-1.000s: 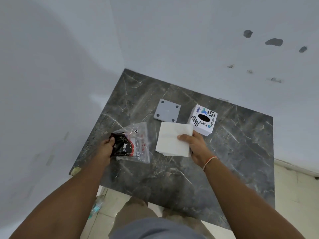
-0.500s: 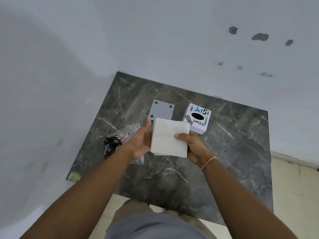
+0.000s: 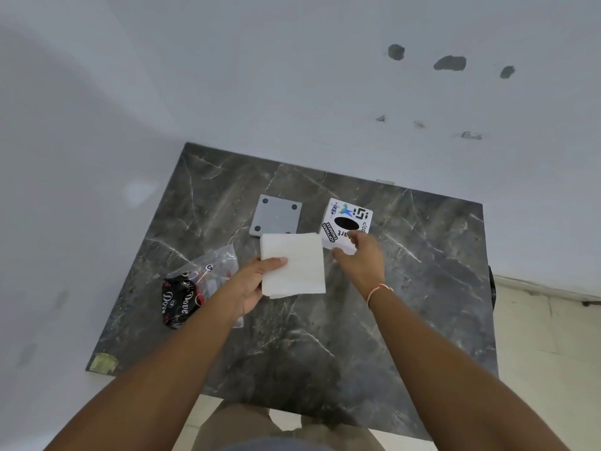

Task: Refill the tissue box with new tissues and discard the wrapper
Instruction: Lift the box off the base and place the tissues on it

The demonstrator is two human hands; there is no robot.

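Note:
A white stack of tissues [image 3: 297, 262] is held above the dark marble table [image 3: 422, 288] by my left hand [image 3: 250, 281], thumb on top of its left edge. My right hand [image 3: 361, 258] is off the stack, fingers spread, touching the near side of the white cube tissue box [image 3: 341, 219], which has stickers and a black oval hole on top. The box's grey base plate [image 3: 276, 216] lies flat to the left of the box. The clear plastic wrapper [image 3: 195, 288] with black and red print lies crumpled on the table at the left, partly under my left forearm.
White walls close the table in on the left and at the back. The table's near edge is by my legs, with tiled floor to the right. A yellowish patch [image 3: 104, 362] marks the near left corner.
My left hand let go of the wrapper and took the tissue stack. My right hand released the stack and moved right to the tissue box.

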